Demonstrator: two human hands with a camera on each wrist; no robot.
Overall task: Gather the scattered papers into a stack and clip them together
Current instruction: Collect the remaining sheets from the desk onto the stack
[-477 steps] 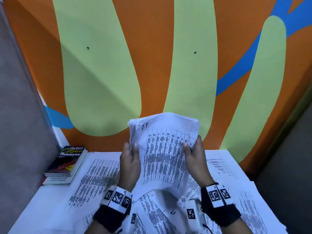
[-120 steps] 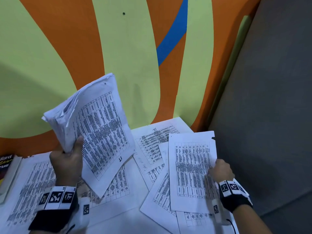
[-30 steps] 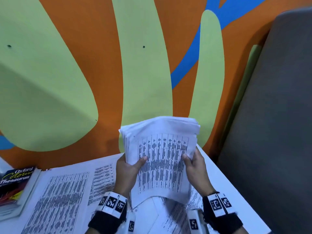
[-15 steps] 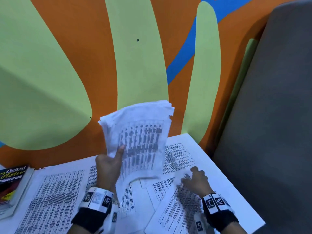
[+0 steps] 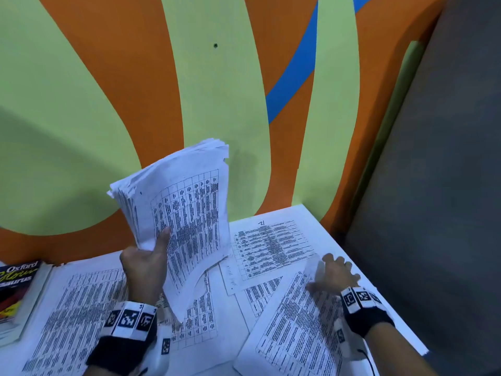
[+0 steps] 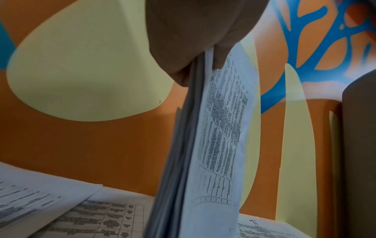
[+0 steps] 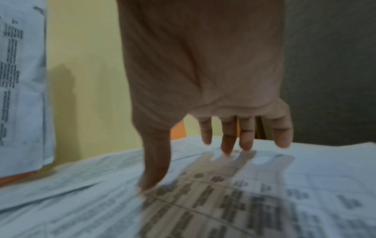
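My left hand holds a thick stack of printed papers up above the table, thumb on the front sheet and fingers behind. The left wrist view shows the stack edge-on, pinched by that hand. My right hand is down at the table's right side with fingers spread over a loose printed sheet. In the right wrist view this hand is open, its thumb tip and middle fingertips touching the sheet. Several more loose sheets lie around, one marked 21.
Printed sheets cover the white table on the left too. A thesaurus lies on another book at the far left edge. The painted wall rises right behind the table, and a grey partition stands along its right side.
A second ago both hands held the stack upright. My right hand has let go and dropped onto the loose sheet at the right, while my left hand holds the stack alone, tilted left.
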